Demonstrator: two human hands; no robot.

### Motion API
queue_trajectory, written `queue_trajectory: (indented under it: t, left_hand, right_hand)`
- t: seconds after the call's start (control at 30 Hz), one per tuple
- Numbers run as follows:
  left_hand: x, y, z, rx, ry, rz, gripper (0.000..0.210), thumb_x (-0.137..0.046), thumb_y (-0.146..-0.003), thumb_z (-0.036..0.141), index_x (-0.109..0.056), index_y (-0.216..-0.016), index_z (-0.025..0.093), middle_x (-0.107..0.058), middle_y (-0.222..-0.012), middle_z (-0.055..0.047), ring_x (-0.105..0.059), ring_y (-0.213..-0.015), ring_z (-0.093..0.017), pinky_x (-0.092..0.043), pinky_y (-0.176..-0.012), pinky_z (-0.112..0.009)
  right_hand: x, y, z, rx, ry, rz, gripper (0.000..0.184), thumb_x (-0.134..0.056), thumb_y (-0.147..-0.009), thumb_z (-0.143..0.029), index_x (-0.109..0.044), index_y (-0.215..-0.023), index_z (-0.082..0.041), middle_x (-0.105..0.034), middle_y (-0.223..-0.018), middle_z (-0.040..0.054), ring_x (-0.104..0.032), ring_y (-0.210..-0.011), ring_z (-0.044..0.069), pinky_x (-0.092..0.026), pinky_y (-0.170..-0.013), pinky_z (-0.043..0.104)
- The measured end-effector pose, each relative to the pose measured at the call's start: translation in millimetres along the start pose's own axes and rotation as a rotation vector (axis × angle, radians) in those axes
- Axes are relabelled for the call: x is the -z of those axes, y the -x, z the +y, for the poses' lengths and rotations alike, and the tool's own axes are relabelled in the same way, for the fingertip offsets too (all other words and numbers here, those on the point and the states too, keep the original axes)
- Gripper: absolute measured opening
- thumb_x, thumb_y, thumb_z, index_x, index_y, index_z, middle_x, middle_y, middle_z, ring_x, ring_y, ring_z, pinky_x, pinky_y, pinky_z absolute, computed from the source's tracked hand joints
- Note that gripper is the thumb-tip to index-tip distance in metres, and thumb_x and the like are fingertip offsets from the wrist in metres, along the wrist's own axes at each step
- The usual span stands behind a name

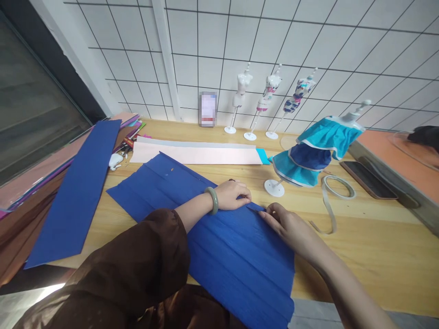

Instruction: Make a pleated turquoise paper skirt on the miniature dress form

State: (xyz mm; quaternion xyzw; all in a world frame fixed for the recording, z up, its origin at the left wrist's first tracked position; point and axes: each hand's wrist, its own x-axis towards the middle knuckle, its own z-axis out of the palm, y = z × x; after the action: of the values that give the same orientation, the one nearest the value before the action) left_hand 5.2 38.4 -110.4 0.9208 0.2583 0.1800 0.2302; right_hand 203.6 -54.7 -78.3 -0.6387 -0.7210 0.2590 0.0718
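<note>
A large sheet of blue crepe paper (233, 246) with creases across it lies slantwise on the table and hangs over the front edge. Its far long edge is folded over in a narrow strip. My left hand (232, 195), with a pale green bangle on the wrist, rests on that edge, fingers curled and closed on the fold. Just to its right, my right hand (283, 221) pinches the same edge between thumb and fingers. A small dark sliver shows at the right fingertips; whether it is the paper's fold or something else, I cannot tell.
Left lies a folded blue strip (77, 192) beside stacked coloured papers. Behind are a pale pink strip (195, 153), a phone (207, 109) and small mannequins (270, 87). Right stand a mannequin in a blue ruffled dress (310, 155), a tape roll (353, 189) and a dark phone (368, 179).
</note>
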Motion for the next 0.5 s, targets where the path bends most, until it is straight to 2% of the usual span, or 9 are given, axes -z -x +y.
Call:
queue_trajectory:
  t: [0.5]
  left_hand:
    - [0.0,0.4,-1.8,-0.001,0.044,0.004,0.013,-0.057,-0.085,0.02,-0.068,-0.085,0.014,-0.066,-0.084,-0.005,-0.06,-0.081,-0.014,-0.044,-0.076,-0.024]
  right_hand:
    - [2.9,2.6,6.9,0.006,-0.014,-0.006,0.035,-0.037,-0.089,-0.056,-0.047,-0.077,-0.025,-0.058,-0.059,-0.0015,-0.058,-0.054,0.018,-0.038,-0.051,0.025]
